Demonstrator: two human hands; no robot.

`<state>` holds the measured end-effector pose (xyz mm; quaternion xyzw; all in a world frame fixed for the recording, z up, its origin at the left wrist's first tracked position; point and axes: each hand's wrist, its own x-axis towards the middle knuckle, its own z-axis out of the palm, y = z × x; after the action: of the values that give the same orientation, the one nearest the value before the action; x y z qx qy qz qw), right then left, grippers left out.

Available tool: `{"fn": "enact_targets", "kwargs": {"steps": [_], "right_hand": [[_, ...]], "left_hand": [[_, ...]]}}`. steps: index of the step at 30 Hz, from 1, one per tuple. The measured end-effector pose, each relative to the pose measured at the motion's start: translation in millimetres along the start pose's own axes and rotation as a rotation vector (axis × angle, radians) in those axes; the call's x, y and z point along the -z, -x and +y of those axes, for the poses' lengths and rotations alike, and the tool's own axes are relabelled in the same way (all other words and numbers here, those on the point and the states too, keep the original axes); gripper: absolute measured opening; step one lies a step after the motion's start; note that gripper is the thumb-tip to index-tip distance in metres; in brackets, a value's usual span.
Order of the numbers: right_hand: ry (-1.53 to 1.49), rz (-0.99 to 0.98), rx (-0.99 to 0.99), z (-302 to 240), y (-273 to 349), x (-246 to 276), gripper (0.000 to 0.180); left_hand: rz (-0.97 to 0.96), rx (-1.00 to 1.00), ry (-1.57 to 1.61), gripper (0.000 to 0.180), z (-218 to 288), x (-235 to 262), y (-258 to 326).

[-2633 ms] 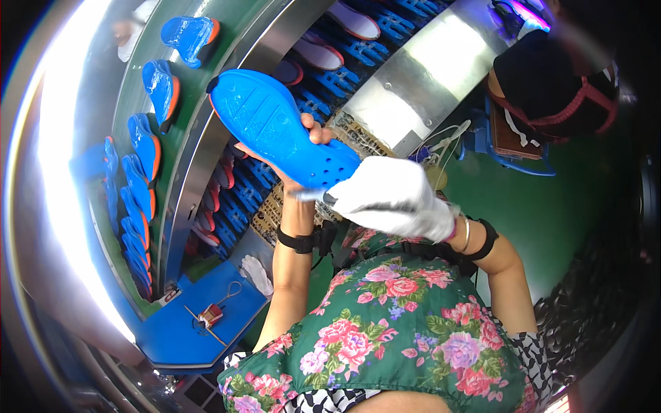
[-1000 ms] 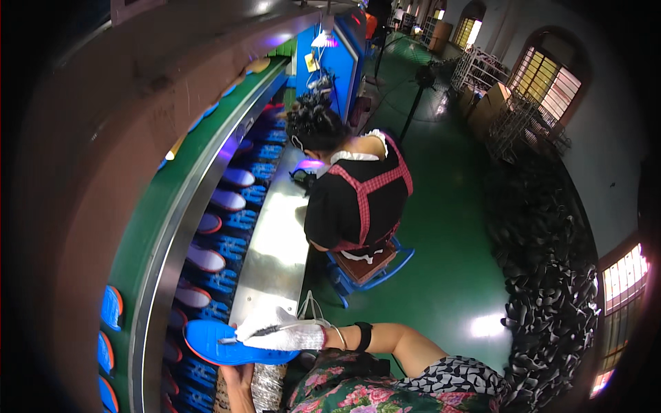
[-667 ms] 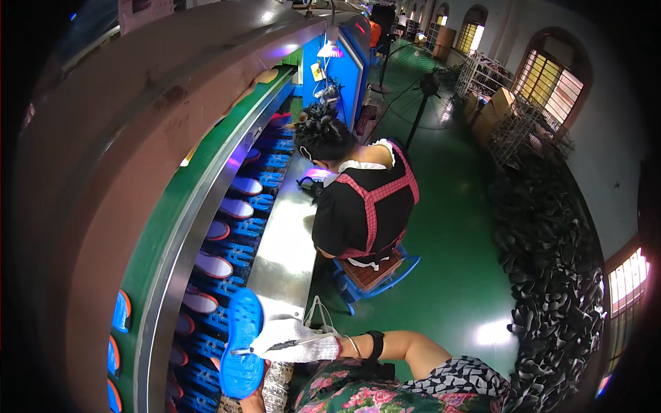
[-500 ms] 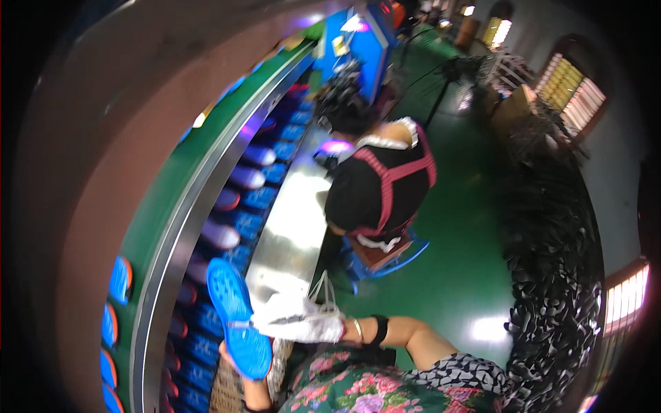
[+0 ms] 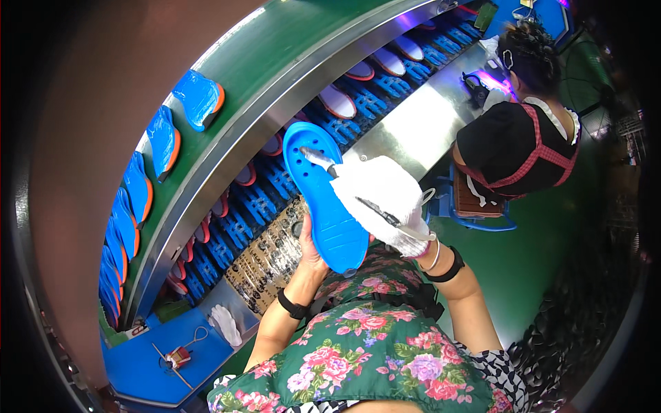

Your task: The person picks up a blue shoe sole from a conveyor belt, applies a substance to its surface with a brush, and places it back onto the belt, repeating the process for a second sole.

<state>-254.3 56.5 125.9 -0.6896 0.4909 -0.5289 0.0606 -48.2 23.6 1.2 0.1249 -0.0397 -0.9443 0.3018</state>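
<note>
My left hand [image 5: 311, 246], bare, grips a blue shoe sole [image 5: 329, 203] by the edge near its narrower end. Round holes dot the wider end, while shallow lines cross the other. In a white knit glove, my right hand [image 5: 384, 196] is closed around a slim brush-like tool [image 5: 319, 158]. Its pale, wet-looking tip lies against the sole beside the holes. The glove hides most of the tool's handle, and the sole covers part of my left fingers.
Blue pieces with orange edges [image 5: 164, 141] sit along a green conveyor belt [image 5: 237, 76]. Below its metal rail runs a rack of blue holders [image 5: 258, 205] with shoe soles. A person [image 5: 513, 141] sits by the steel ledge [image 5: 420, 120]. A white glove [image 5: 226, 325] lies by a blue table [image 5: 148, 365].
My view has swung, bringing the blue table into sight. The tool's tip has shifted from the sole's middle to its holed end, and my right hand has moved up along the sole.
</note>
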Motion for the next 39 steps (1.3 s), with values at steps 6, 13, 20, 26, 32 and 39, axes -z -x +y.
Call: {"fn": "enact_targets", "kwargs": {"steps": [6, 13, 20, 26, 32, 39], "right_hand": [[0.056, 0.018, 0.101, -8, -13, -10, 0.038], [-0.198, 0.019, -0.199, -2, -1, -14, 0.026], [-0.114, 0.011, 0.008, 3, -1, -13, 0.032], [-0.277, 0.137, -0.224, 21, 5, -21, 0.029], [-0.28, 0.056, -0.082, 28, 9, -22, 0.025], [-0.208, 0.0, 0.046, 31, 17, -31, 0.026]], "left_hand": [[0.207, 0.012, -0.276, 0.088, 4, 1, 4], [0.205, -0.092, -0.182, 0.088, 7, 7, -14], [0.075, -0.106, -0.277, 0.094, 9, -24, -40], [-0.021, -0.171, 0.048, 0.099, 18, 1, -59], [-0.065, -0.154, -0.04, 0.105, 21, -35, -79], [-0.087, -0.152, 0.065, 0.1, 26, -45, -90]]}}
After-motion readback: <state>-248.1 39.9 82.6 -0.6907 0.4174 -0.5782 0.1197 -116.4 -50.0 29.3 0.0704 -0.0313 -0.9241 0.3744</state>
